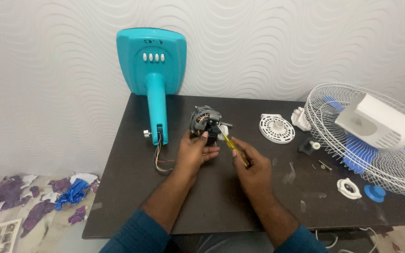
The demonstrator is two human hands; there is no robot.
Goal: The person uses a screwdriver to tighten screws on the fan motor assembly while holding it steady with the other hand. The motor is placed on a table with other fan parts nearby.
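Nearest the camera, two forearms in dark teal sleeves reach over the front edge of the dark, smooth desk (pixel 132 206). The right hand (pixel 251 166) is clenched round the translucent yellow handle of a screwdriver (pixel 233 147), whose thin shaft runs up and left from the fingers to meet the fan motor (pixel 206 122). The left hand (pixel 194 151) grasps the motor from the left and below, thumb pressed on its dark lower part, holding it just beyond both sets of fingers near the middle of the desk. The step in hand looks like working a screw on the motor body; the next move seems to call for a steady grip from the left hand while the tip stays seated, though the screw itself is too small to see. The motor is compact grey metal with copper windings showing. Left of the left fingers, loose coloured wires (pixel 161 161) trail from the glossy turquoise fan stand (pixel 152 75) leaning against the rippled white wall. Right of the right fingers lie a round white slotted cover (pixel 276 128), small screws, a white ring (pixel 348 188), a blue cap (pixel 375 193), and farthest right a white wire grille (pixel 376 154) over blue blades with a white ribbed housing (pixel 378 121) on top.
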